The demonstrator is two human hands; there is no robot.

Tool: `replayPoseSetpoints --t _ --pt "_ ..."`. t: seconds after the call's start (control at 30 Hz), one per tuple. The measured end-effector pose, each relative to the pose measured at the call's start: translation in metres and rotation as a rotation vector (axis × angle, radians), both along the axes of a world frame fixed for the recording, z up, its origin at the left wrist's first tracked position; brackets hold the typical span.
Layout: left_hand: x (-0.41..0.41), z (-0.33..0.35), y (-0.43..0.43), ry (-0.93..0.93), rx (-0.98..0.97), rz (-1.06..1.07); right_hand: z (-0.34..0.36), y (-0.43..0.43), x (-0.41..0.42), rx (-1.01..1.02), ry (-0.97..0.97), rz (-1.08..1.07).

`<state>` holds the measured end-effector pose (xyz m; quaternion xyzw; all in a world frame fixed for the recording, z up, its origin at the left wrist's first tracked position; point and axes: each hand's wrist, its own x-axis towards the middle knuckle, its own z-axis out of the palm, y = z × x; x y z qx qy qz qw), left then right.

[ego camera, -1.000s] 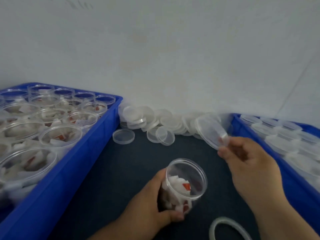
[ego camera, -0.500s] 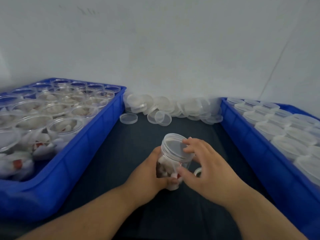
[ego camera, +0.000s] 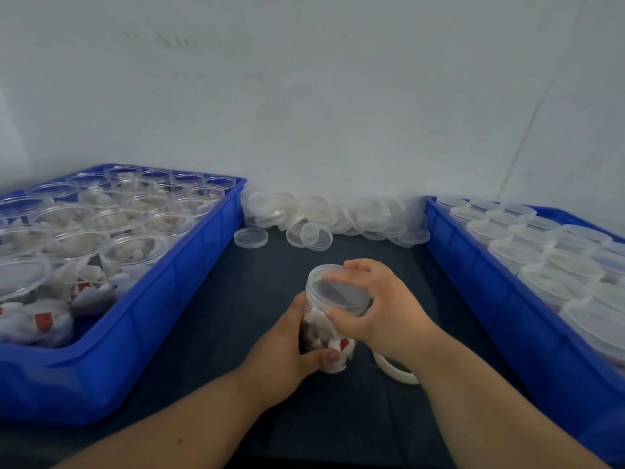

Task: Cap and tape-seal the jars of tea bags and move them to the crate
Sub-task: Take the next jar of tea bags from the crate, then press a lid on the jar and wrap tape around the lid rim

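- Nearest to me, both bare forearms enter from the bottom edge; their elbows are cut off by the frame.
- My left hand (ego camera: 287, 353) wraps the side of the jar (ego camera: 326, 346), thumb across the front near the base; the fingers behind the jar are hidden.
- The jar stands on the dark mat (ego camera: 209, 319) between the two crates, tilted slightly toward me. White tea bags with red tags show through its clear wall; their count cannot be read.
- My right hand (ego camera: 382, 309) grips the clear lid (ego camera: 338, 289) at its rim, thumb on the near edge, fingers curled over the far edge. The lid sits on the jar mouth; whether it is fully seated, I cannot tell.
- A tape roll (ego camera: 394, 370) lies on the mat just right of the jar, mostly covered by my right wrist.
- The left crate (ego camera: 142, 319) holds open jars of tea bags; the nearest ones are blurred and loose tea bags fill its near corner.
- The right crate (ego camera: 507, 309) holds capped jars; its near end runs out of frame and is blurred.
- Farthest, a pile of loose lids (ego camera: 338, 214) lies against the wall (ego camera: 304, 96) between the crates.
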<state>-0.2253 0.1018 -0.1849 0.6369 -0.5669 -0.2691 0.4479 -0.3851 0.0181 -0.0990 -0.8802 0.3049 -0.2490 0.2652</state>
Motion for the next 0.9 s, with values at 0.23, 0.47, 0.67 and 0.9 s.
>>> replayPoseSetpoints --t 0.23,0.47,0.67,0.9 --pt "0.002 -0.003 -0.003 0.024 0.014 -0.018 0.011 -0.023 -0.007 0.033 0.112 0.245" --pt "0.008 -0.011 -0.007 -0.023 0.076 0.01 0.001 -0.023 -0.005 0.053 0.005 0.304" --pt "0.012 -0.017 -0.01 -0.023 0.037 0.007 -0.009 -0.017 0.007 -0.027 -0.024 0.153" --pt "0.009 -0.013 -0.008 -0.037 -0.011 -0.008 -0.002 -0.027 0.007 0.071 -0.032 0.257"
